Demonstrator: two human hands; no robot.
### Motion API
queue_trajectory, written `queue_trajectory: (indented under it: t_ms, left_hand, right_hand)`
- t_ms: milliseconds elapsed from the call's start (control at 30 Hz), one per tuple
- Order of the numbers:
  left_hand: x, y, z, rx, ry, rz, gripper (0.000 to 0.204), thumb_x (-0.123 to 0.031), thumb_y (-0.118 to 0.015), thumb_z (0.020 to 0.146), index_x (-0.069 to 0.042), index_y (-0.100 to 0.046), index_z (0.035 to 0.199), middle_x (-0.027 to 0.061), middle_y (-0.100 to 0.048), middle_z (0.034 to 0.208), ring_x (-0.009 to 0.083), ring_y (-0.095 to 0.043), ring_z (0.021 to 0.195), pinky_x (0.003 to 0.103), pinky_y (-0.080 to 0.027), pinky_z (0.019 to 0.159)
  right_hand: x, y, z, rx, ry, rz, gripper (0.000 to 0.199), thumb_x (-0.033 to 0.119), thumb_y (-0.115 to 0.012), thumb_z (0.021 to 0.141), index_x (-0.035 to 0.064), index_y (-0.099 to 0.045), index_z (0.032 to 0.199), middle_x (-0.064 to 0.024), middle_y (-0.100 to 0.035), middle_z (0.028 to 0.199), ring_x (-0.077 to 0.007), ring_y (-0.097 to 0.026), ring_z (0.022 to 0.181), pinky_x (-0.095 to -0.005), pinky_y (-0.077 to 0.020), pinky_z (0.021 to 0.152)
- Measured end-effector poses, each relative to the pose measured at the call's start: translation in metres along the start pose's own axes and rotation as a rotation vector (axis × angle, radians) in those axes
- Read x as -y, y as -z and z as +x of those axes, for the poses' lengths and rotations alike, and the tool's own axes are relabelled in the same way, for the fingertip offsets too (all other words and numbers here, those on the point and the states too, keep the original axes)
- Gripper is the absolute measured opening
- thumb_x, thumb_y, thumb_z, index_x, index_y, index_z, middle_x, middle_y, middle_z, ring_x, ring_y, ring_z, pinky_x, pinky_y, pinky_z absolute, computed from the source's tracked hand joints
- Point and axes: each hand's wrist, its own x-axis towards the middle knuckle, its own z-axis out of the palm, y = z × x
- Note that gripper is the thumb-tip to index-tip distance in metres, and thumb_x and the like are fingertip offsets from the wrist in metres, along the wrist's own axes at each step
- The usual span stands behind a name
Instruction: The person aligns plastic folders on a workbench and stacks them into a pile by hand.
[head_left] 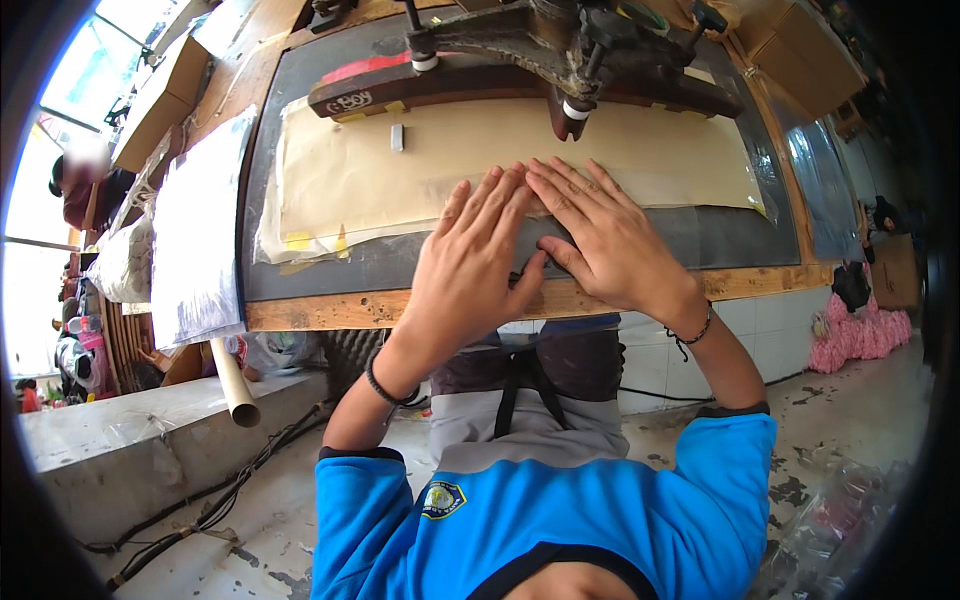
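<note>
My left hand (477,240) lies flat with its fingers stretched out, the tips on the front part of a beige sheet (640,150). Beside it, my right hand (610,235) is spread the same way, its fingertips almost meeting those of the left. A clear plastic film seems to run under both hands toward the table's front edge; its outline is hard to make out. Just beyond the fingers stands a dark bar (450,92) under a heavy metal arm (520,40). A small grey block (397,138) rests on the sheet. Neither hand grips anything.
A stack of clear plastic sheets (200,220) hangs over the table's left side. More plastic (820,190) drapes at the right. The wooden table edge (330,316) runs before me. Cardboard boxes (165,105) stand left, and a cardboard tube (235,385) juts out below.
</note>
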Motion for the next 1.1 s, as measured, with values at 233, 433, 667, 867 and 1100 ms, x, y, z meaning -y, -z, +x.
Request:
queue_trajectory:
  t_ms: [233, 433, 667, 867, 1100]
  left_hand:
    - [0.021, 0.021, -0.019, 0.058, 0.138, 0.054, 0.055, -0.015, -0.054, 0.093, -0.005, -0.048, 0.147, 0.0142, -0.048, 0.153, 0.0308, -0.042, 0.144, 0.047, -0.028, 0.121]
    - [0.023, 0.021, -0.026, 0.020, 0.201, 0.067, 0.055, -0.012, -0.051, 0.094, -0.003, -0.048, 0.147, 0.0165, -0.047, 0.153, 0.0334, -0.041, 0.144, 0.047, -0.027, 0.121]
    - [0.025, 0.017, -0.027, -0.064, 0.261, 0.089, 0.053, -0.012, -0.051, 0.093, 0.001, -0.050, 0.144, 0.0217, -0.049, 0.150, 0.0366, -0.041, 0.143, 0.047, -0.028, 0.121]
    - [0.015, 0.022, -0.040, -0.112, 0.143, 0.050, 0.053, -0.018, -0.056, 0.096, 0.002, -0.048, 0.145, 0.0218, -0.050, 0.149, 0.0374, -0.042, 0.143, 0.050, -0.027, 0.121]
    - [0.014, 0.023, -0.038, 0.023, 0.079, 0.118, 0.059, -0.030, -0.061, 0.097, 0.002, -0.048, 0.145, 0.0186, -0.048, 0.151, 0.0350, -0.041, 0.143, 0.050, -0.023, 0.122]
  right_hand:
    - [-0.018, 0.017, -0.027, 0.063, -0.119, -0.111, 0.065, 0.046, -0.048, 0.102, 0.0076, -0.038, 0.154, -0.0112, -0.040, 0.159, -0.0287, -0.036, 0.147, -0.0481, -0.0224, 0.124]
    - [-0.040, 0.032, -0.061, 0.062, -0.252, -0.165, 0.064, 0.047, -0.047, 0.103, 0.0091, -0.039, 0.153, -0.0087, -0.040, 0.159, -0.0288, -0.035, 0.147, -0.0484, -0.0224, 0.124]
    - [-0.046, 0.037, -0.073, -0.009, -0.295, -0.145, 0.057, 0.039, -0.050, 0.103, 0.0086, -0.043, 0.151, -0.0092, -0.043, 0.156, -0.0303, -0.037, 0.146, -0.0491, -0.0251, 0.122]
    - [-0.036, 0.039, -0.091, -0.103, -0.293, -0.104, 0.050, 0.035, -0.050, 0.104, 0.0056, -0.051, 0.144, -0.0107, -0.049, 0.152, -0.0316, -0.041, 0.144, -0.0491, -0.0276, 0.121]
    - [-0.033, 0.046, -0.075, 0.024, -0.283, -0.114, 0.061, 0.046, -0.047, 0.103, 0.0027, -0.048, 0.146, -0.0121, -0.047, 0.154, -0.0316, -0.039, 0.145, -0.0500, -0.0246, 0.122]
